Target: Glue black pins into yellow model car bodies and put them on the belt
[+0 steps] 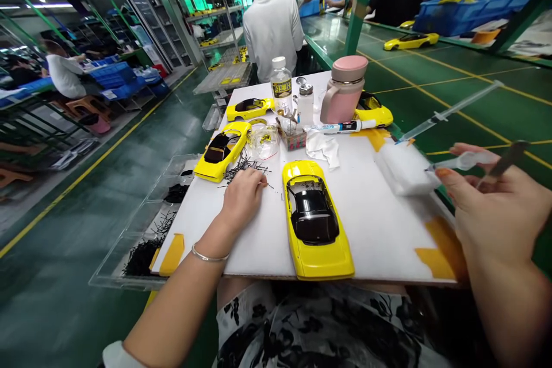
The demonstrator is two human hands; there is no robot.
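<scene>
My left hand rests on the white board, fingers curled and pinched at a scatter of thin black pieces. Whether it holds one I cannot see. My right hand hovers at the right, closed on a small clear syringe and a dark tweezer-like tool. A yellow toy car body with black windows lies between my hands. A second yellow car body lies beyond my left hand.
At the back of the board stand a pink flask, a clear bottle, a marker and two more yellow cars. A long syringe leans over a white foam block. A clear tray of black parts sits left. A person in white stands ahead.
</scene>
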